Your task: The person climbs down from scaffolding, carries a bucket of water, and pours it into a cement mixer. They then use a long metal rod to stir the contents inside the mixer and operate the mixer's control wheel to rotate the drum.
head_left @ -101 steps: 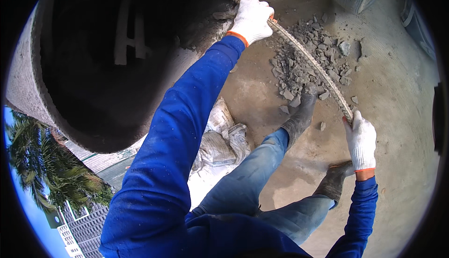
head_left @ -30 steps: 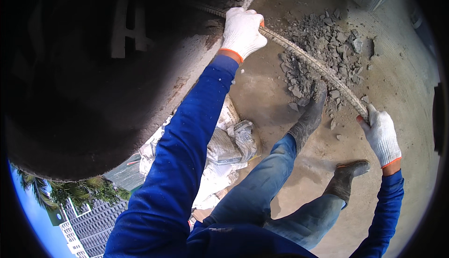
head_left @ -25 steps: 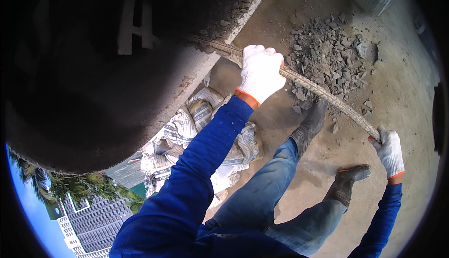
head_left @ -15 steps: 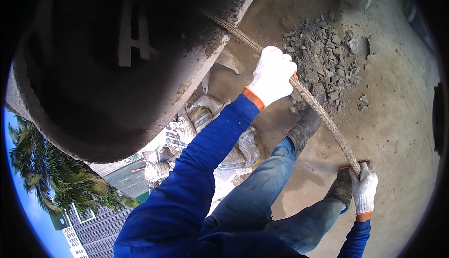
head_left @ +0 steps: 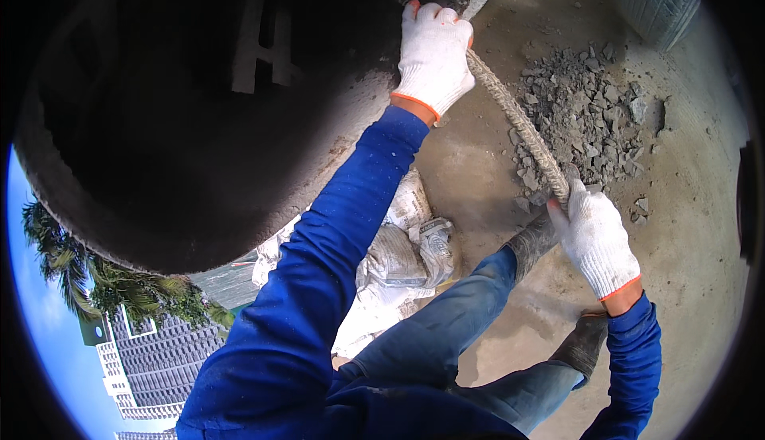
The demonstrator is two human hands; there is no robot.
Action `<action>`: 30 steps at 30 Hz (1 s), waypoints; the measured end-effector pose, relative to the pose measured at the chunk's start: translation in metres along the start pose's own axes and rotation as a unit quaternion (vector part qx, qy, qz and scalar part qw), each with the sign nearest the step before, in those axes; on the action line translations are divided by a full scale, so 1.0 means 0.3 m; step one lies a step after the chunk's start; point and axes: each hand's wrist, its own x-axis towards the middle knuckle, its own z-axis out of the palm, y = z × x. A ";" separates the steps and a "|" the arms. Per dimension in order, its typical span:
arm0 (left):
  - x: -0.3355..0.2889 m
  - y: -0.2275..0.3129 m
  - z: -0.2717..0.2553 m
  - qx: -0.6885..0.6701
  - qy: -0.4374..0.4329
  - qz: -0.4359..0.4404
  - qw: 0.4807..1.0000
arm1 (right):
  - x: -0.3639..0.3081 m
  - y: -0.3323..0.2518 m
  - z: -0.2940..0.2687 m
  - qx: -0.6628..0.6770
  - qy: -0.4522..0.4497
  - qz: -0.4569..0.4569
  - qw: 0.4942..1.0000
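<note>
A long ribbed steel rebar [head_left: 516,115], crusted with grey cement, slants from the dark mouth of a large drum [head_left: 344,147] down to the right. My left hand [head_left: 434,53], in a white knit glove with an orange cuff, is closed around its upper part at the drum's opening. The far end is lost in the shadow inside. Lower down, my right hand [head_left: 596,241], gloved the same way, is wrapped round the rebar near its lower end. A pale, step-shaped metal piece [head_left: 263,73] shows inside the drum.
Broken grey rubble [head_left: 586,117] is heaped on the concrete floor [head_left: 677,280], close to my boots [head_left: 535,237]. A tyre [head_left: 657,1] stands at the far right. Stacked white sacks [head_left: 394,257] lie under the drum, beside my left leg.
The rebar has gone further into the drum. Both hands have moved up and left with it, the left now at the opening. The view has shifted slightly.
</note>
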 end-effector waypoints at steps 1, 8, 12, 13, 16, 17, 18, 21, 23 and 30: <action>-0.034 0.046 0.015 -0.013 0.007 0.000 1.000 | -0.044 0.044 0.003 -0.010 -0.028 0.013 0.999; -0.143 0.350 0.004 -0.159 -0.043 0.148 0.975 | -0.539 0.347 -0.112 -0.079 -0.088 0.155 0.981; -0.111 0.330 -0.030 -0.095 -0.172 0.171 0.965 | -0.736 0.376 -0.074 -0.020 -0.043 0.219 0.975; -0.122 0.362 -0.038 -0.095 -0.179 0.191 0.960 | -0.779 0.408 -0.042 -0.029 -0.046 0.216 0.975; -0.166 0.440 -0.112 -0.107 -0.180 0.208 0.955 | -0.934 0.469 -0.007 0.028 -0.018 0.220 0.975; -0.183 0.452 -0.133 -0.123 -0.164 0.203 0.957 | -0.994 0.511 -0.009 0.045 -0.069 0.277 0.957; -0.189 0.464 -0.168 -0.136 -0.148 0.197 0.959 | -1.057 0.560 0.005 0.058 -0.060 0.284 0.955; -0.159 0.448 -0.210 -0.128 -0.180 0.198 0.955 | -1.087 0.613 0.027 0.109 0.010 0.273 0.956; -0.127 0.405 -0.230 -0.142 -0.179 0.200 0.953 | -1.026 0.594 0.002 0.111 0.064 0.238 0.963; -0.043 0.249 -0.238 -0.166 -0.170 0.197 0.951 | -0.909 0.525 -0.137 0.113 0.021 0.219 0.969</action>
